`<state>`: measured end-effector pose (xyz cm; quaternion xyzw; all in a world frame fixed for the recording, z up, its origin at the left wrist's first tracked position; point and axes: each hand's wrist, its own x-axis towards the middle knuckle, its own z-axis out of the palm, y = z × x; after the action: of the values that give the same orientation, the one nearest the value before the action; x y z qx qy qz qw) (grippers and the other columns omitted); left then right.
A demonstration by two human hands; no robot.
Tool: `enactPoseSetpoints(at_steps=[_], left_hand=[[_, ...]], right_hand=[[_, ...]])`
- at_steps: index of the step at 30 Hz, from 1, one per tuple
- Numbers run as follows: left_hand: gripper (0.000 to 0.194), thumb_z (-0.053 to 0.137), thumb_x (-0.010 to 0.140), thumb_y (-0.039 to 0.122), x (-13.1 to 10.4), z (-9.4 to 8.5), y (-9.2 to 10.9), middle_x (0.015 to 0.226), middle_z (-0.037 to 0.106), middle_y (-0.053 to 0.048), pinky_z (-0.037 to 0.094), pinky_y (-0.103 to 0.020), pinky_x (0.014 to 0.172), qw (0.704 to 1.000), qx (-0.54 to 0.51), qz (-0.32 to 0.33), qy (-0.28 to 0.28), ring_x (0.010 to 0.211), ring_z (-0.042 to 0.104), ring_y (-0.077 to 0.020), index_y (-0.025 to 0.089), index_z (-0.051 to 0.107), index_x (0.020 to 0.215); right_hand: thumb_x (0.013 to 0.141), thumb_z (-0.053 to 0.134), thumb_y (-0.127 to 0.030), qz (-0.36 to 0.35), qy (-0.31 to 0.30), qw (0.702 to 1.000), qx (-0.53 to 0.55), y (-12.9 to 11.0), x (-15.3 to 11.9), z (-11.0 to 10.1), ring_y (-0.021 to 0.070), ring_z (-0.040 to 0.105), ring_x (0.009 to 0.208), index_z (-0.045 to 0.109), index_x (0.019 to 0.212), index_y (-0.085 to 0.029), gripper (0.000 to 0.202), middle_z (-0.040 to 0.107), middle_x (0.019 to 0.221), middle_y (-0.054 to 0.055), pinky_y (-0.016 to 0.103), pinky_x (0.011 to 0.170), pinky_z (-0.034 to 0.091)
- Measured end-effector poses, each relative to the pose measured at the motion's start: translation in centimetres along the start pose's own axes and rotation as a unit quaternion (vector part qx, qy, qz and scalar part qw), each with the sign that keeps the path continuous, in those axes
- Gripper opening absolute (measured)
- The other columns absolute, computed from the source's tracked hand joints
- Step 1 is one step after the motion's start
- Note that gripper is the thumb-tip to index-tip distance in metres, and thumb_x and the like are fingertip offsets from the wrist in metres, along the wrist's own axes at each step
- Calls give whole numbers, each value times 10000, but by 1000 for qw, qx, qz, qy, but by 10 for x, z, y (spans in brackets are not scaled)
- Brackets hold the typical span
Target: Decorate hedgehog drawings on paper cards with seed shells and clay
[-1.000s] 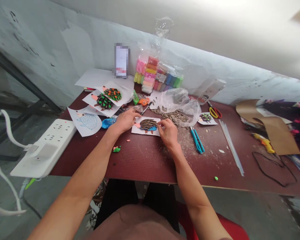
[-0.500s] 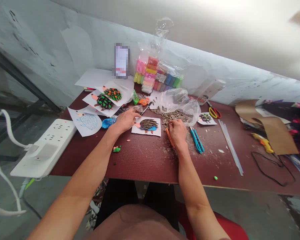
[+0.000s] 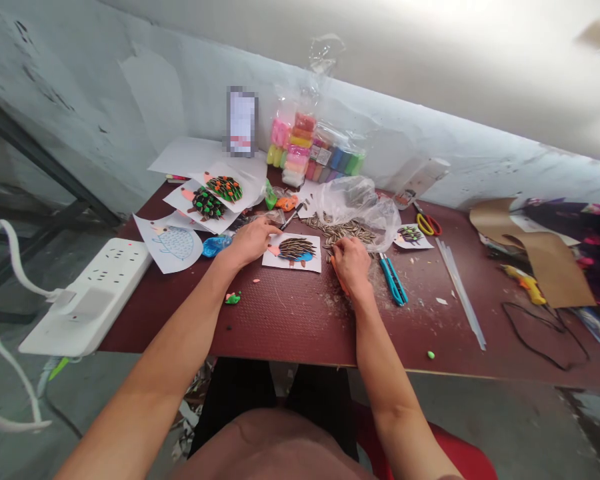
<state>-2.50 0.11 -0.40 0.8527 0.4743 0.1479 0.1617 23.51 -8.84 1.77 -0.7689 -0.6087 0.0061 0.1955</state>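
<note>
A small white card (image 3: 307,263) lies mid-table, bearing a hedgehog of dark striped seeds over blue clay with a pink face. My left hand (image 3: 254,241) rests at its upper left corner, fingers bent together; whatever they hold, if anything, is hidden. To the card's right my right hand (image 3: 351,261) is closed at the near edge of a pile of striped seeds (image 3: 347,231), its fingertips pressed together over something too small to make out. An orange tool (image 3: 338,275) lies partly under that hand. A teal cutter (image 3: 393,280) is just right of it.
A plastic bag (image 3: 355,200) and packs of coloured clay (image 3: 303,150) stand behind. Finished hedgehog sheets (image 3: 207,202) and a power strip (image 3: 87,293) are at left. Scissors (image 3: 427,224), clear sticks (image 3: 460,293) and a yellow glue gun (image 3: 530,287) lie at right.
My right hand has shifted slightly left and up at the seed pile. My left hand stays at the card's corner.
</note>
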Motion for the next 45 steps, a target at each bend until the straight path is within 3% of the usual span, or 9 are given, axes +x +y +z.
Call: enactPoseSetpoints(at_steps=[6, 10, 15, 18, 21, 24, 45], left_hand=[[401, 523, 924, 114, 0, -3, 2, 1187, 664, -99, 511, -388, 975, 1000, -2, -11, -15, 1076, 652, -255, 244, 763, 1217], [398, 520, 933, 109, 0, -3, 2, 1169, 671, -86, 516, -369, 963, 1000, -1, -9, -11, 1068, 655, -238, 249, 759, 1218], [396, 521, 937, 113, 0, -4, 4, 1178, 678, -89, 512, -357, 971, 1000, 5, -15, -15, 1081, 660, -241, 245, 757, 1225], [404, 522, 932, 106, 0, -4, 4, 1208, 677, -92, 511, -357, 976, 1000, 8, -17, -14, 1109, 655, -249, 250, 757, 1226], [398, 531, 925, 105, 0, -4, 3, 1215, 678, -86, 512, -344, 976, 1000, 8, -7, -9, 1121, 651, -242, 251, 761, 1215], [389, 529, 928, 111, 0, -4, 3, 1190, 679, -88, 513, -351, 967, 1000, 6, -4, -10, 1091, 657, -238, 243, 761, 1211], [395, 505, 945, 107, -1, -8, 8, 1234, 663, -99, 499, -370, 991, 999, 8, -19, -26, 1132, 648, -253, 234, 760, 1219]], right_hand=[[967, 498, -282, -6, 30, 997, 69, -6, -1, -5, 216, 600, 801, 687, 940, -194, 211, 707, 880, 81, 293, 719, 385], [941, 521, -308, -43, -25, 985, 164, -15, -5, -4, 188, 606, 706, 699, 901, -199, 212, 719, 802, 48, 281, 695, 409], [871, 562, -247, -69, -59, 968, 234, -19, -11, -2, 171, 621, 720, 746, 939, -197, 202, 749, 872, 40, 277, 729, 454], [861, 602, -252, -62, -66, 970, 226, -19, -14, -2, 157, 601, 677, 740, 872, -209, 146, 717, 791, 10, 272, 715, 450], [858, 640, -261, -80, -50, 975, 200, -19, -16, -2, 168, 615, 763, 734, 831, -216, 108, 694, 844, 23, 274, 737, 450], [863, 648, -253, -92, -38, 979, 175, -18, -17, 1, 186, 621, 846, 745, 844, -219, 104, 673, 913, 46, 288, 773, 455], [932, 623, -218, -91, -56, 992, 74, -27, -21, 5, 182, 620, 826, 737, 883, -205, 125, 658, 902, 45, 270, 737, 422]])
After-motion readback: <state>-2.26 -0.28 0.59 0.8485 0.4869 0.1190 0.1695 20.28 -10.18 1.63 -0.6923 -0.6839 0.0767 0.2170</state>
